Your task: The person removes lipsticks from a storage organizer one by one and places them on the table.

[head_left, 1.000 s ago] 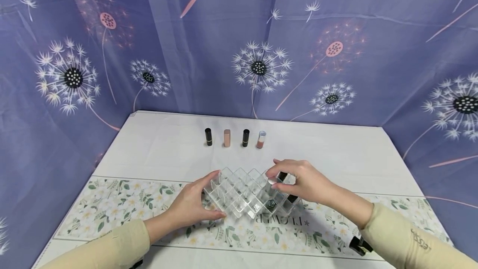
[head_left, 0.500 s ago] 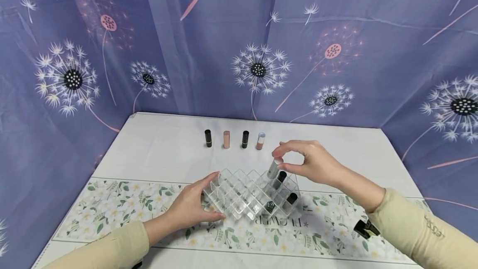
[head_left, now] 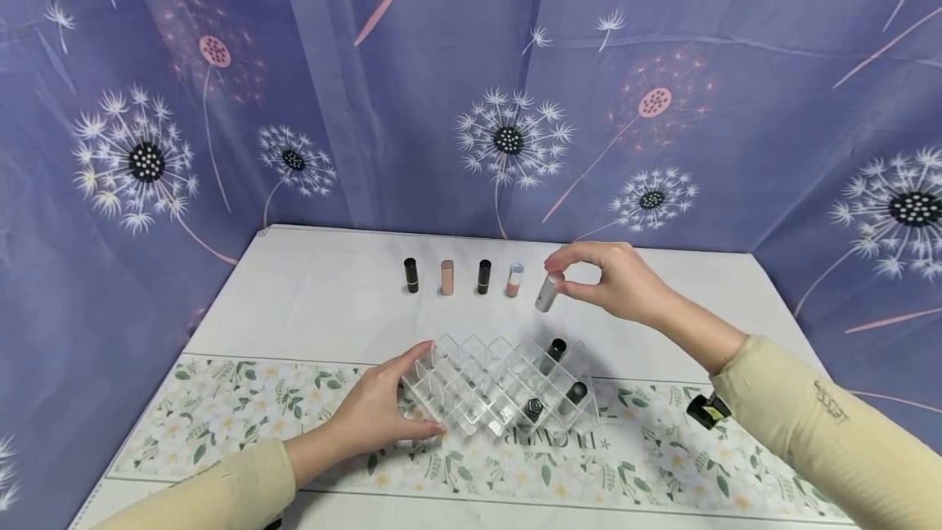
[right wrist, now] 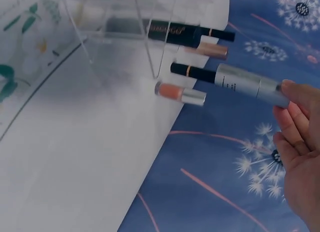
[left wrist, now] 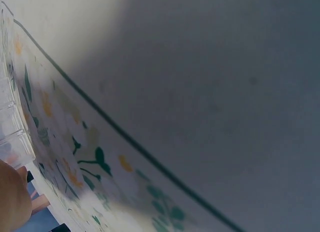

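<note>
My right hand (head_left: pixel 621 283) pinches a silver lipstick tube (head_left: pixel 547 291) by its top, between thumb and fingers, above the white table behind the organizer. In the right wrist view, this silver lipstick (right wrist: pixel 240 82) overlaps a black one with a gold band. My left hand (head_left: pixel 377 401) grips the left end of a clear diamond-grid lipstick organizer (head_left: pixel 471 387), thumb in front and fingers behind. Two black lipsticks (head_left: pixel 557 349) and a dark tube with a five-sided top (head_left: pixel 533 408) stand in its right-hand cells. At the left wrist view's edge, only part of the hand (left wrist: pixel 12 197) shows.
Upright in a row behind the organizer stand a black lipstick (head_left: pixel 411 276), a rose-gold one (head_left: pixel 447 277), another black one (head_left: pixel 483 276) and a pink one with a silver cap (head_left: pixel 514 280). A floral strip (head_left: pixel 280 399) crosses the white table (head_left: pixel 309 293); a purple curtain (head_left: pixel 397 145) surrounds it.
My right hand has lifted the silver lipstick out of a right-hand cell of the organizer and carried it back toward the row. The left hand has kept its place on the organizer.
</note>
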`<act>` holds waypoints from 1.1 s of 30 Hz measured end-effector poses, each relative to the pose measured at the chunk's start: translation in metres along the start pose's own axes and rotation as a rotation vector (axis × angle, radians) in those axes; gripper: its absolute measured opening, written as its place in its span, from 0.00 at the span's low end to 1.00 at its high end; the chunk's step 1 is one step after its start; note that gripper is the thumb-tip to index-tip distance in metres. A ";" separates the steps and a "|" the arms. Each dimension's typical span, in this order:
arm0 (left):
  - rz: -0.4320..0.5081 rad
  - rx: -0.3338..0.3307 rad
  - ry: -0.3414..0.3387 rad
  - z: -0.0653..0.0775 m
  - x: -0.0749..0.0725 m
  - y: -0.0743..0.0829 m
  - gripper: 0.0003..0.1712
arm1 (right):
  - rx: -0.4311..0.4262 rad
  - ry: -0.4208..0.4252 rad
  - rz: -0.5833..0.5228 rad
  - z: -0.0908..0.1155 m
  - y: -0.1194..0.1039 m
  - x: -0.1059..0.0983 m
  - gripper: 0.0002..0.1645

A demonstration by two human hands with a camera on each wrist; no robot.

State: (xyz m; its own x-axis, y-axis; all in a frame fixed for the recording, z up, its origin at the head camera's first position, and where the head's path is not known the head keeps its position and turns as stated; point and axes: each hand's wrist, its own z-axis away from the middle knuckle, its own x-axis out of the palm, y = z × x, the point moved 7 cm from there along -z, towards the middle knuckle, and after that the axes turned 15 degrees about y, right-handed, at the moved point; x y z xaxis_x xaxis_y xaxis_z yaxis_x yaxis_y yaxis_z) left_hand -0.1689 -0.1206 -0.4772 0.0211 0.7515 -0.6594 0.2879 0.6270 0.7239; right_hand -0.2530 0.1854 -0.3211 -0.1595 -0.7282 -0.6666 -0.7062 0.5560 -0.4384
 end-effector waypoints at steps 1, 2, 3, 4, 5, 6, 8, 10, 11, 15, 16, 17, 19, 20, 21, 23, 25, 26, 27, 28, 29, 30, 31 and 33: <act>0.000 0.001 0.000 0.000 0.000 0.000 0.71 | 0.007 0.001 0.004 -0.001 0.003 0.001 0.16; -0.001 0.000 0.000 0.000 -0.001 0.001 0.71 | 0.010 0.003 0.010 -0.003 0.006 0.001 0.16; -0.001 -0.001 0.000 0.000 -0.001 0.001 0.71 | 0.014 0.006 0.014 -0.004 0.009 0.002 0.16; -0.001 -0.001 0.000 0.000 -0.001 0.001 0.71 | 0.018 0.008 0.019 -0.005 0.012 0.003 0.16; -0.001 -0.002 0.001 0.000 -0.001 0.001 0.71 | 0.023 0.010 0.025 -0.006 0.015 0.004 0.16; -0.001 -0.002 0.001 0.000 -0.001 0.001 0.71 | 0.027 0.009 0.030 -0.006 0.018 0.005 0.16; -0.003 -0.001 0.003 0.000 -0.001 0.001 0.70 | 0.038 0.004 0.035 -0.007 0.024 0.008 0.15; -0.006 0.005 0.004 0.000 -0.001 0.001 0.70 | 0.052 0.000 0.033 -0.007 0.029 0.012 0.15; -0.007 0.009 0.003 0.000 -0.001 0.001 0.70 | 0.057 -0.002 0.034 -0.007 0.032 0.013 0.15; -0.010 0.017 -0.003 0.000 -0.001 0.001 0.71 | 0.080 -0.004 0.031 -0.007 0.042 0.021 0.14; -0.009 0.017 -0.005 0.000 -0.001 0.001 0.71 | 0.086 -0.007 0.030 -0.006 0.045 0.022 0.14; -0.008 0.016 -0.006 0.000 -0.001 0.001 0.70 | 0.093 -0.010 0.029 -0.006 0.048 0.025 0.14; -0.009 0.015 -0.006 0.000 -0.001 0.000 0.71 | 0.112 -0.016 0.023 -0.006 0.053 0.029 0.13; -0.009 0.015 -0.006 0.000 -0.001 0.000 0.71 | 0.118 -0.017 0.021 -0.006 0.055 0.031 0.13; -0.008 0.017 -0.006 0.000 -0.001 0.000 0.71 | 0.123 -0.018 0.021 -0.006 0.057 0.032 0.13; -0.009 0.018 -0.006 0.001 -0.001 0.000 0.71 | 0.133 -0.016 0.024 -0.006 0.061 0.035 0.13; -0.012 0.019 -0.004 0.001 -0.001 -0.001 0.71 | 0.141 -0.015 0.027 -0.006 0.065 0.037 0.13; -0.012 0.022 -0.004 0.001 -0.001 -0.001 0.70 | 0.147 -0.016 0.028 -0.005 0.067 0.038 0.13; -0.014 0.024 -0.004 0.001 -0.001 -0.001 0.70 | 0.151 -0.018 0.029 -0.005 0.069 0.039 0.13; -0.015 0.025 -0.004 0.001 -0.001 -0.001 0.70 | 0.158 -0.019 0.030 -0.004 0.071 0.040 0.13; -0.017 0.028 -0.004 0.001 -0.001 0.000 0.70 | 0.164 -0.019 0.029 -0.003 0.073 0.041 0.13; -0.018 0.030 -0.004 0.001 -0.001 0.000 0.70 | 0.171 -0.018 0.028 -0.003 0.075 0.042 0.13; -0.018 0.033 -0.004 0.001 -0.001 0.000 0.70 | 0.176 -0.018 0.027 -0.002 0.077 0.043 0.13; -0.018 0.034 -0.005 0.000 -0.002 0.000 0.70 | 0.183 -0.016 0.029 -0.001 0.080 0.044 0.13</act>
State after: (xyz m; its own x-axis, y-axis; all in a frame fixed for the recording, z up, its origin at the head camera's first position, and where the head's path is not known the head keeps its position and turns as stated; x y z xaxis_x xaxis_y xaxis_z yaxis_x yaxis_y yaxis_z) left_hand -0.1685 -0.1218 -0.4763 0.0205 0.7389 -0.6735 0.3208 0.6332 0.7044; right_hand -0.3176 0.1974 -0.3855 -0.1655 -0.7050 -0.6896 -0.5638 0.6414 -0.5204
